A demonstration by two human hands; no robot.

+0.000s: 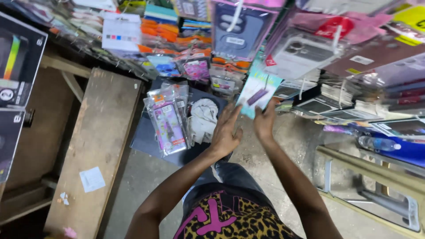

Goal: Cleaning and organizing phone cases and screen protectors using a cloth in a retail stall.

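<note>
A flat teal packet with a purple item pictured on it (258, 95) is being held up among the hanging rows of packaged phone cases (305, 53), pinched at its lower edge by the right hand (264, 122). The left hand (226, 132) is reaching beside it, fingers spread wide and holding nothing. 1 bundle of clear plastic-sleeved accessories (168, 119) is lying on the dark board (146, 139) below, untouched, next to the worn wooden bench (95, 146).

A flat teal packet (258, 95) with a purple item pictured on its front is tilted, held up off the floor among hanging packaged phone cases, blurred at its edges.
</note>
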